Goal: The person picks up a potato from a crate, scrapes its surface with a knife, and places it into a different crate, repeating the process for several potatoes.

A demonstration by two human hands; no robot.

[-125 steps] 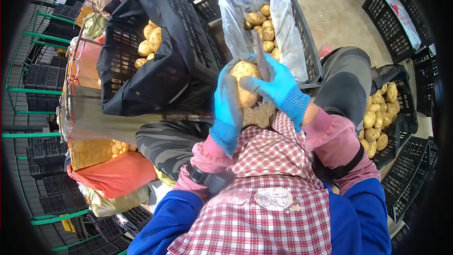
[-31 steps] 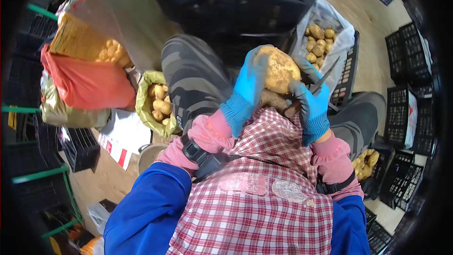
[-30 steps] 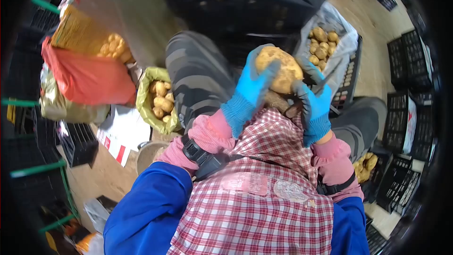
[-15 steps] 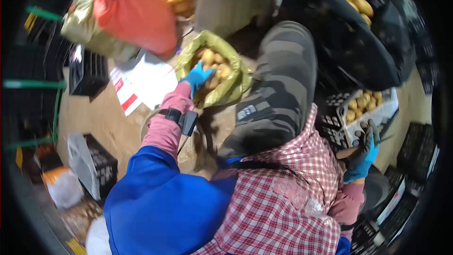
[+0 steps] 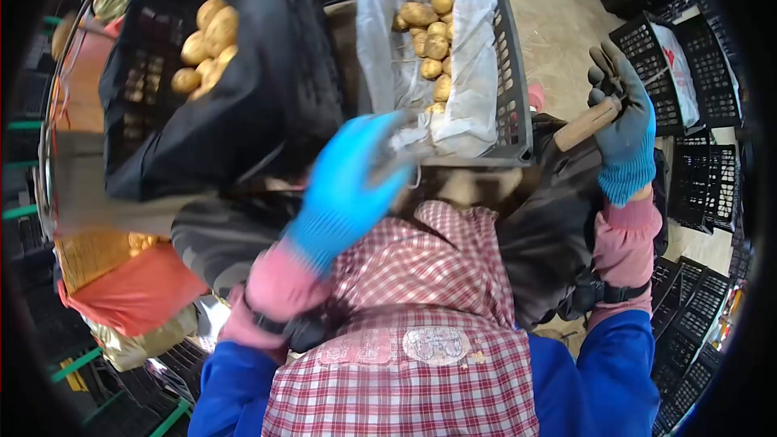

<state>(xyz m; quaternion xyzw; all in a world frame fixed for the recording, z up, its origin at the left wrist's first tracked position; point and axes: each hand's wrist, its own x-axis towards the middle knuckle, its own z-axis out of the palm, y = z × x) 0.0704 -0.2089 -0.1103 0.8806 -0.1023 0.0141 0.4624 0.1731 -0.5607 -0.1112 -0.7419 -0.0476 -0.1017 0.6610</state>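
Observation:
My left hand (image 5: 344, 182), in a blue glove with grey fingertips, is blurred over my lap, by the near end of a crate lined with white plastic (image 5: 473, 105). Its thumb and fingers look apart, and I see nothing between them. Small potatoes (image 5: 435, 47) lie inside that lining. On the right, my right hand (image 5: 627, 117), also gloved, is closed round a tool with a wooden handle (image 5: 589, 123). A thin blade-like part seems to stick out beyond the fingers. Larger potatoes (image 5: 212, 42) sit in a crate lined with black plastic (image 5: 279, 73) at the left.
Black crates (image 5: 702, 174) stand along the right side. A red bag (image 5: 133, 291) and a yellowish bag (image 5: 150, 340) are at the lower left. Brown floor (image 5: 562, 24) shows beyond the white-lined crate. My checked apron (image 5: 405, 340) covers my lap.
My view has turned right towards the crates. My left hand has left the potatoes in the yellow-green bag and moved over my lap. My right hand still holds the wooden-handled tool.

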